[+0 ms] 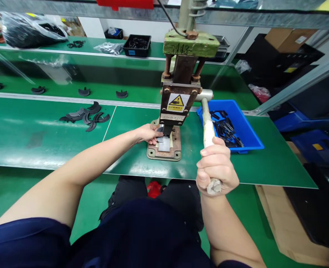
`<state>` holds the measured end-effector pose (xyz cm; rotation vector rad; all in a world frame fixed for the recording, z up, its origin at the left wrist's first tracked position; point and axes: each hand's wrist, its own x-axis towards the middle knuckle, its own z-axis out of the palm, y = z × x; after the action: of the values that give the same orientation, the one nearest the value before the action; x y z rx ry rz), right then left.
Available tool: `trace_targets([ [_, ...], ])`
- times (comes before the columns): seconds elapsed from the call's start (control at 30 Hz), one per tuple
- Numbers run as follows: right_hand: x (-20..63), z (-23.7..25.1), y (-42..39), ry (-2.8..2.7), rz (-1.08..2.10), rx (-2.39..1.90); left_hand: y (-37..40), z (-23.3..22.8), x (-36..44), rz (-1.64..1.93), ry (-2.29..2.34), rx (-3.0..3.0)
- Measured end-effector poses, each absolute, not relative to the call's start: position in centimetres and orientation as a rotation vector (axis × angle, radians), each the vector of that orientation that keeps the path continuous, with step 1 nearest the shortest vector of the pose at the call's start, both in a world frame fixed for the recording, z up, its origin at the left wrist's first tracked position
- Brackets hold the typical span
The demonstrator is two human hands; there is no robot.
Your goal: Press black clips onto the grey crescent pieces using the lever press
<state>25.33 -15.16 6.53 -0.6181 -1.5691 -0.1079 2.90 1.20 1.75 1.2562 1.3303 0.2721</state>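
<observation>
My left hand [149, 134] pinches a dark curved plastic part [160, 134] at the base of a hand press [173, 89]. The part lies under the press's ram, and its far end is hidden there. A pale metal plate [164, 145] is fixed on the press base [152, 153]. My right hand [216, 165] is wrapped round the taped lever [208, 130] on the press's right side, and the lever slants down toward me. Left of the press, a loose pile of dark curved parts [83, 114] rests on the green bench.
A blue bin [250, 130] of small black pieces stands right of the press. Single curved parts [84, 91] sit spaced along a strip behind the bench. Farther back are a black tray [137, 45] and a plastic bag [30, 29]. A metal shelf beam [69, 11] crosses overhead.
</observation>
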Motion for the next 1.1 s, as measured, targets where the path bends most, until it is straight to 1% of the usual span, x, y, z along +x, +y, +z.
trace_targets([
  [0.1,25.6,6.5,-15.0,-1.591,-0.131,-0.591,0.9,1.7,3.1,0.279,1.329,1.226],
  [0.2,25.8,6.6,-14.9,-1.612,-0.141,-0.586,-0.6,1.4,3.1,0.422,1.316,1.250],
  [0.3,26.0,6.6,-14.9,-1.594,-0.148,-0.617,-2.6,0.9,2.1,0.585,1.080,1.303],
  [0.4,26.0,6.5,-14.9,-1.568,-0.148,-0.640,-3.0,0.2,-0.8,0.618,0.888,1.391],
  [0.47,26.0,6.4,-14.8,-1.552,-0.142,-0.640,-1.9,-0.5,-4.5,0.691,1.035,1.531],
  [0.57,25.8,6.2,-14.6,-1.525,-0.132,-0.627,1.5,-1.3,-12.0,0.810,1.647,1.762],
  [0.63,25.7,6.2,-14.4,-1.506,-0.142,-0.607,3.9,-1.6,-17.4,0.735,2.073,1.791],
  [0.7,25.6,6.2,-14.3,-1.487,-0.159,-0.594,5.9,-1.8,-21.7,0.616,2.309,1.829],
  [0.77,25.5,6.3,-14.2,-1.482,-0.166,-0.594,7.3,-2.1,-24.6,0.420,2.324,1.954],
  [0.87,25.4,6.4,-14.2,-1.489,-0.164,-0.602,8.2,-2.7,-26.0,0.213,2.245,2.090],
  [1.1,25.1,6.6,-14.3,-1.479,-0.174,-0.608,8.2,-2.6,-23.5,0.163,2.166,2.144],
])
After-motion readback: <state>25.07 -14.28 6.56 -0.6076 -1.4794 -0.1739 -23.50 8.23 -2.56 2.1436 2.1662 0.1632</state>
